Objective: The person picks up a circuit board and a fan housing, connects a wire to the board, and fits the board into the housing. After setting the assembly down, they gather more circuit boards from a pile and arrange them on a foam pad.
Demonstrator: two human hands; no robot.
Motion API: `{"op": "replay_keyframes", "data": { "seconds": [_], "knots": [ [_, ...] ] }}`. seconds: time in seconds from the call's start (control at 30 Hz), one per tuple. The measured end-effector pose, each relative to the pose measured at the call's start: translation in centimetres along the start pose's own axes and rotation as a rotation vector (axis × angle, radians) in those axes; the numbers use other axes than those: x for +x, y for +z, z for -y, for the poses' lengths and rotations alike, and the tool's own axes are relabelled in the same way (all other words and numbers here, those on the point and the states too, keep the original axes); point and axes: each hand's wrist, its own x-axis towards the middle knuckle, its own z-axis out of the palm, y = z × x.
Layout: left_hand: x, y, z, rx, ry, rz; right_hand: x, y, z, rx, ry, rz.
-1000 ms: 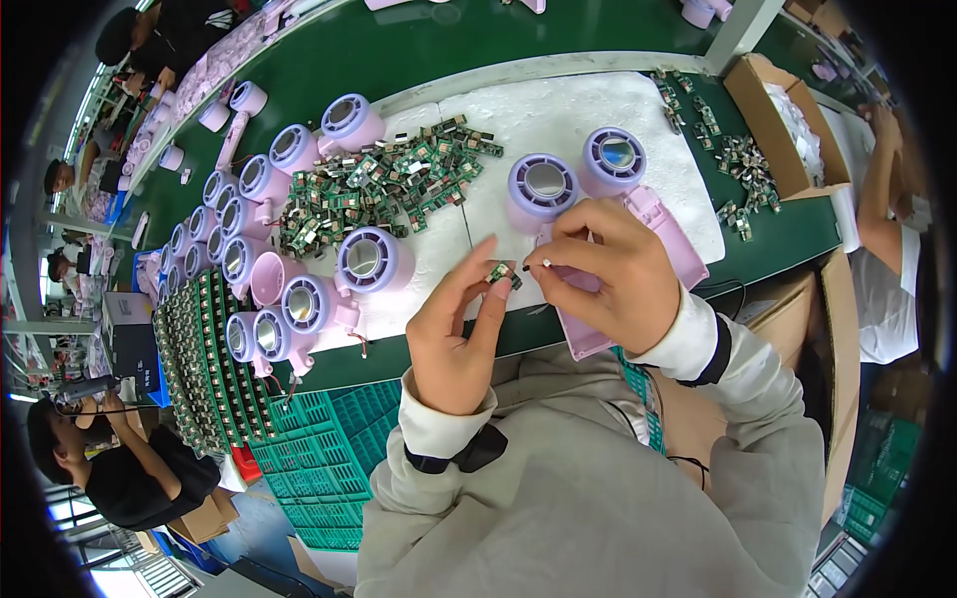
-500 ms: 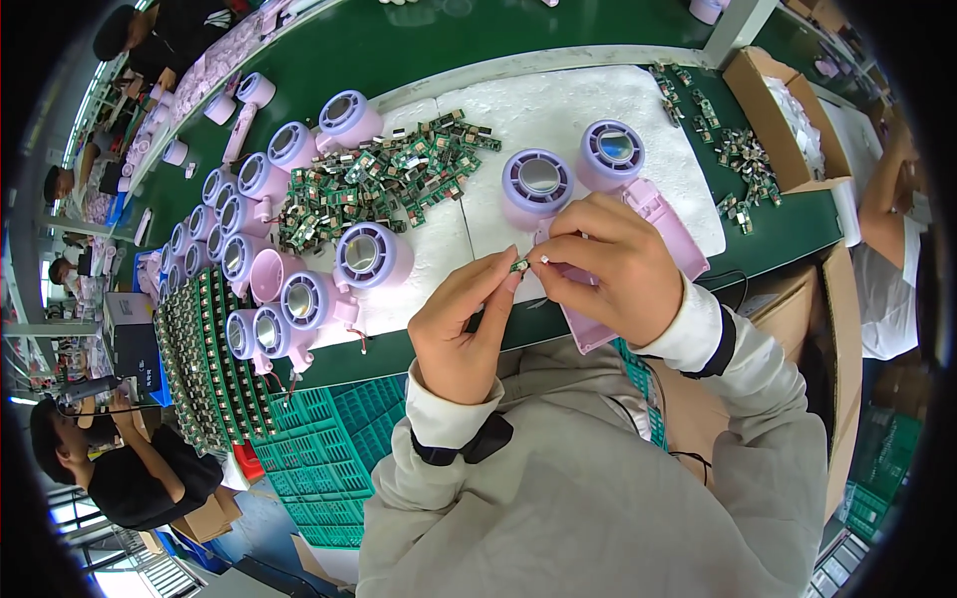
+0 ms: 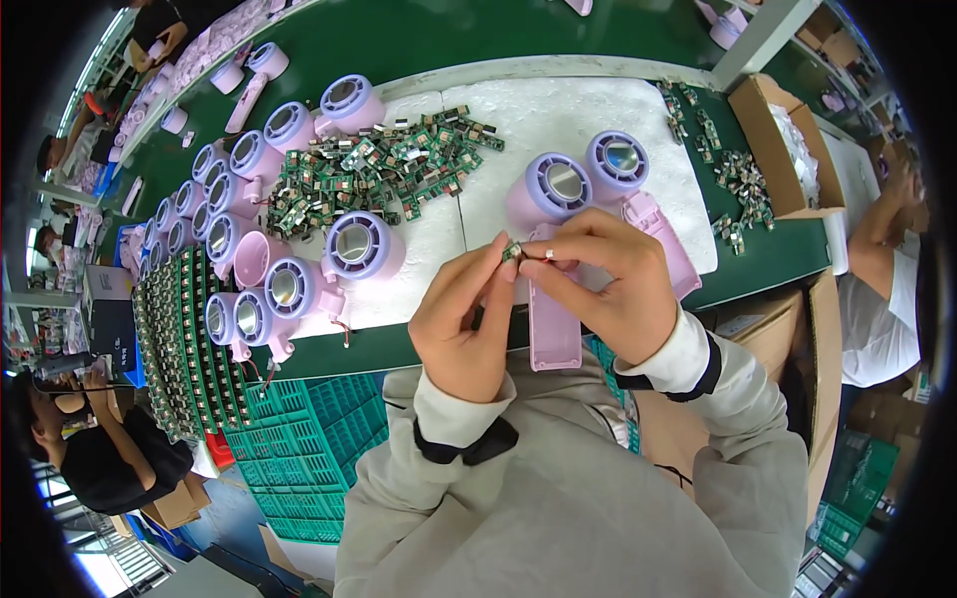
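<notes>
My left hand pinches a small green circuit board between thumb and fingertips. Close against it, my right hand is closed on a thin wire lead with a small white connector showing between its fingers. Whether the lead touches the board is too small to tell. Below the right hand, a pink handle shell lies near the table's front edge. Just beyond the hands are two lilac fan heads, and a second pink shell lies to their right.
A heap of green circuit boards covers part of the white foam sheet. Several fan heads stand at left, beside stacked board panels. An open carton sits at right. Green crates are below the table edge. Other people work nearby.
My fingertips have come slightly closer together, with the board and the lead now nearly meeting. The pink handle shell shows more fully under my right hand. The whole view has shifted a little.
</notes>
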Motion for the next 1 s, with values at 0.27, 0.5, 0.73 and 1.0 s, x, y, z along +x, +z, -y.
{"op": "replay_keyframes", "data": {
  "seconds": [0.27, 0.5, 0.73, 1.0],
  "knots": [
    [-0.1, -0.4, 0.1, -0.312, -0.195, 0.084, 0.7, -1.0, -0.1, -0.241, -0.109, -0.028],
    [-0.1, 0.1, 0.4, -0.222, -0.124, 0.058, 0.9, -1.4, 0.4, -0.381, -0.181, 0.126],
    [-0.1, 0.1, -0.1, -0.112, -0.110, 0.079, 0.6, -0.9, -0.1, -0.389, -0.247, 0.106],
    [-0.3, 0.1, 0.5, -0.186, -0.076, 0.072, 0.5, -1.3, 0.3, -0.309, -0.198, 0.160]
  ]
}}
